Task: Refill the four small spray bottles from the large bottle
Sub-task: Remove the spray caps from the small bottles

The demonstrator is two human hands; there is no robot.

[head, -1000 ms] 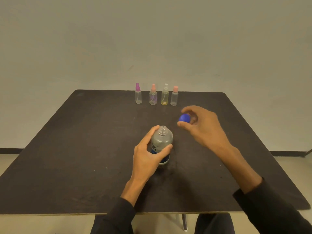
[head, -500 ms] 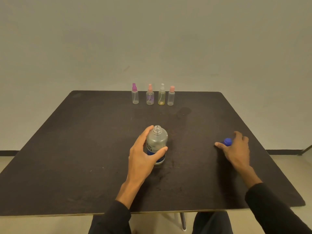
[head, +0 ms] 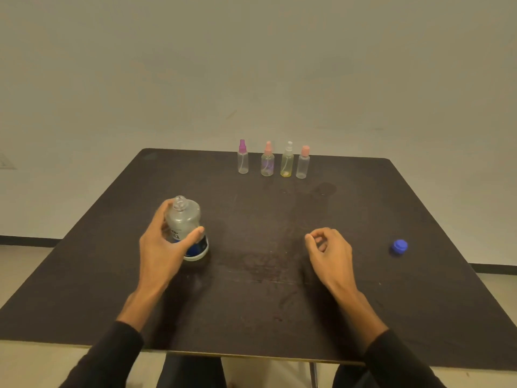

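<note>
A bare, plain room, more like a test or recording space than a home: a dark square table (head: pixel 251 275) stands against a blank off-white wall (head: pixel 251 65), with dark baseboard (head: pixel 28 240) and pale floor (head: pixel 22 270).

Left hand (head: pixel 163 247): extended forward from a dark sleeve, fingers wrapped around the large bottle (head: pixel 186 228), thumb across its near side, remaining fingers behind it. Right hand (head: pixel 330 252): extended forward over the table (head: pixel 251 303), palm down, empty, fingers loosely curled, thumb and index tips nearly meeting. Both forearms bare below the sleeves.
</note>
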